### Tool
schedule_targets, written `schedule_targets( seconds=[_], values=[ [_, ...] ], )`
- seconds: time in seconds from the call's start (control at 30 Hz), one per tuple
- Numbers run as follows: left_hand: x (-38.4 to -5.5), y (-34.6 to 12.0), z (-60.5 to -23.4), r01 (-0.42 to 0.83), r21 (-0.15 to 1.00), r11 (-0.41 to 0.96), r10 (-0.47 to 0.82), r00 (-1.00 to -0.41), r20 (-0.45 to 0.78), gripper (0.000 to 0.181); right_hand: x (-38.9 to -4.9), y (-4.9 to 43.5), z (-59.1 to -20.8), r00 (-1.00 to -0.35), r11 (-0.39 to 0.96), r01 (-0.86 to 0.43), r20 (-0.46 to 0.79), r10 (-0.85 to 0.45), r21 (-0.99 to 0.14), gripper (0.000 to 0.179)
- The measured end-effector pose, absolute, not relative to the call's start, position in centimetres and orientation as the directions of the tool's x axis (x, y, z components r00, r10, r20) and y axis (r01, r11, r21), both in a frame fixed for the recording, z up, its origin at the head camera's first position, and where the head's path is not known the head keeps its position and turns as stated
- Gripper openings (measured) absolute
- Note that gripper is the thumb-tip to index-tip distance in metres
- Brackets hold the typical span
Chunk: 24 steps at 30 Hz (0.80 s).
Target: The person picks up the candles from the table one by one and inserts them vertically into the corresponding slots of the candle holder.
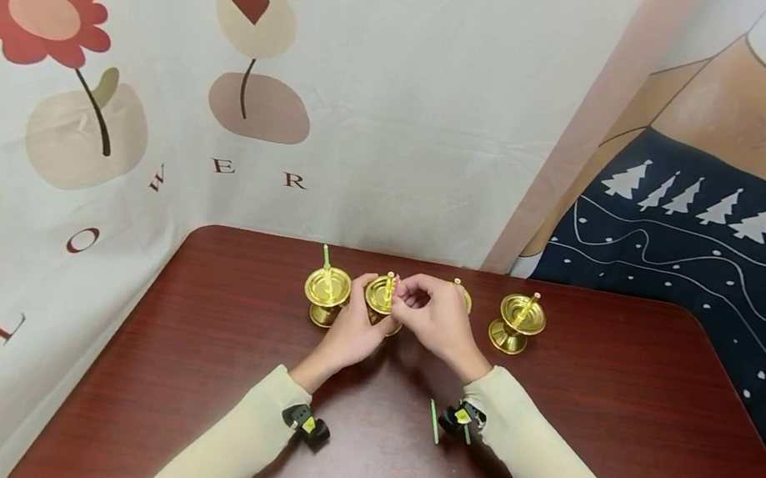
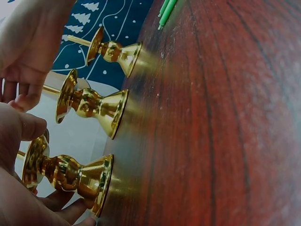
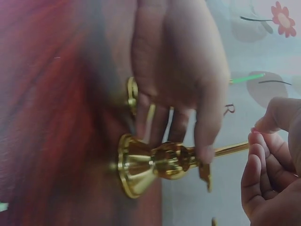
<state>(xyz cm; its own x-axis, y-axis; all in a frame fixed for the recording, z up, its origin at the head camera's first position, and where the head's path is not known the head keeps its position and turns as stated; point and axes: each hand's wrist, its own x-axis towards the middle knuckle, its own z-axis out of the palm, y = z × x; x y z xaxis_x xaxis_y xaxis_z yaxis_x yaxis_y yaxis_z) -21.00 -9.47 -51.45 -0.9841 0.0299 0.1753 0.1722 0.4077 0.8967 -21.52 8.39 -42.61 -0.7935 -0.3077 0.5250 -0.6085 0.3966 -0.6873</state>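
Observation:
Several brass candle holders stand in a row along the table's far side. My left hand [image 1: 353, 334] grips the second brass candle holder from the left [image 2: 66, 172], fingers around its dish and stem. My right hand [image 1: 441, 321] is at the top of that holder's upright tube, thumb and forefinger pinching a small pink piece [image 3: 254, 130]. Most of this piece is hidden by the fingertips, and I cannot tell what it is. Left of my left hand, the leftmost holder [image 1: 327, 287] carries an upright green candle [image 1: 327, 255].
Behind my right hand, another brass holder [image 2: 89, 103] is partly hidden in the head view. The rightmost holder [image 1: 509, 336] stands apart. Thin green candles [image 1: 434, 423] lie on the table [image 1: 362, 455] near my right wrist. Printed cloth [image 1: 405, 107] hangs behind the table.

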Motion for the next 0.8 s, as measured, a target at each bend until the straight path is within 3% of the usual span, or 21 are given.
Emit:
schedule_targets(
  seconds=[0.37,0.8],
  values=[
    [-19.9,-9.3,-49.4,0.155,0.894,0.421,0.037,-0.987,0.154,0.081,-22.8,7.4,-41.3,-0.791,0.358,-0.611,0.567,-0.23,-0.706,0.006],
    [-20.2,-9.3,-50.2,0.167,0.887,0.43,0.024,-0.985,0.174,0.085,-23.4,6.7,-42.0,-0.771,0.403,-0.632,0.59,-0.24,-0.662,0.006]
  ],
)
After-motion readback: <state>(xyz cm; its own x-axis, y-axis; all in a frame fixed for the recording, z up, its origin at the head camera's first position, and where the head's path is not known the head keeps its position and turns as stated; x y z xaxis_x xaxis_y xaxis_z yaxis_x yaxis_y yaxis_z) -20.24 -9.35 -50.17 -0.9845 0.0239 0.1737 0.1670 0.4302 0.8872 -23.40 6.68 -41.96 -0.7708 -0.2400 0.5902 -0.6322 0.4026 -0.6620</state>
